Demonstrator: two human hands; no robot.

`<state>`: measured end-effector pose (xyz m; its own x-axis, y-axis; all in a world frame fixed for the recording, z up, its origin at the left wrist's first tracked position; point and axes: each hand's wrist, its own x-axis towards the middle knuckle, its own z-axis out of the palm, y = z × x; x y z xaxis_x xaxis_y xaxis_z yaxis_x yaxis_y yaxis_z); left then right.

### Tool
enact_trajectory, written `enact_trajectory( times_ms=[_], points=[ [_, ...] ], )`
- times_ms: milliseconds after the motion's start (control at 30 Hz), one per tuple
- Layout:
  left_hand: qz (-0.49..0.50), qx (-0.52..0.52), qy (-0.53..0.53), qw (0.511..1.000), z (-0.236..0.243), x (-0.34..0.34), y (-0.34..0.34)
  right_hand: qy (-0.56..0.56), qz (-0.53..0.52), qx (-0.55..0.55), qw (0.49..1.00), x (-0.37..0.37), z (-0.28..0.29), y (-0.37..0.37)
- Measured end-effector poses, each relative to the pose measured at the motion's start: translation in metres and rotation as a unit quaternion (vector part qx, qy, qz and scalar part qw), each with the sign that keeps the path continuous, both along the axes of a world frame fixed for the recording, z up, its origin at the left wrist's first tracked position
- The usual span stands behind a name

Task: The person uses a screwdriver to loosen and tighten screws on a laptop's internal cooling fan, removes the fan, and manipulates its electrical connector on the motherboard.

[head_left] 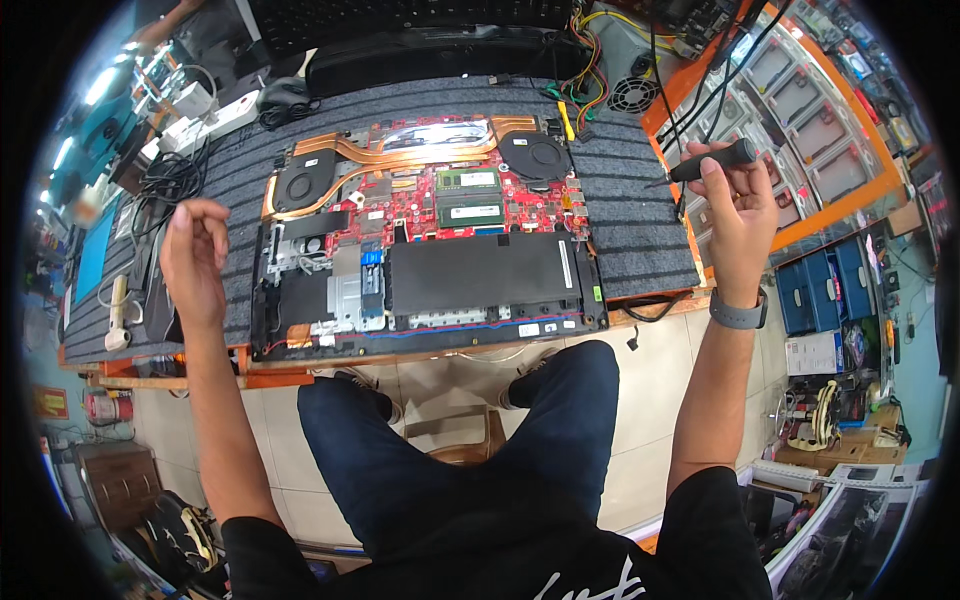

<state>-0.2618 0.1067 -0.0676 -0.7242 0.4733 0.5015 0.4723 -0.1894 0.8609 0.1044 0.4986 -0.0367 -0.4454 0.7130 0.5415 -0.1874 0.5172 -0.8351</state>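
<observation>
Hands well apart: left hand (pixel 196 262) empty, loosely curled; right hand (pixel 742 205) gripping a black screwdriver (pixel 722 161) by its handle (shaft pointing inward). Opened laptop (pixel 440 262) lies flat between them on striped mat (pixel 640 215), likely for easy reach. Black mouse (pixel 287 102) behind, probably out of the way.

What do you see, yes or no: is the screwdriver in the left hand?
No, the right hand holds the screwdriver, and the left hand shows nothing in it.

On my feed, free room lies over the striped mat (pixel 625 240) right of the opened laptop (pixel 450 268), though the screwdriver (pixel 715 162) juts in; tangled cables (pixel 172 178) crowd the left, a black bar (pixel 420 72) the back
</observation>
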Motion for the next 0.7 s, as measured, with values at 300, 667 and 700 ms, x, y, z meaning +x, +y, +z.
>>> enact_trajectory(
  times_ms=[300, 667, 700],
  points=[
    [-0.036, -0.116, 0.097, 0.988, 0.009, -0.064, 0.088, -0.164, -0.066, -0.012, 0.984, -0.04, -0.043, 0.019],
    [-0.02, -0.246, 0.241, 0.939, -0.009, -0.071, 0.065, -0.352, -0.121, 0.211, 0.904, -0.059, -0.052, 0.017],
    [-0.008, -0.244, 0.245, 0.938, -0.016, -0.071, 0.067, -0.334, -0.134, 0.244, 0.901, -0.062, -0.045, 0.012]
  ],
)
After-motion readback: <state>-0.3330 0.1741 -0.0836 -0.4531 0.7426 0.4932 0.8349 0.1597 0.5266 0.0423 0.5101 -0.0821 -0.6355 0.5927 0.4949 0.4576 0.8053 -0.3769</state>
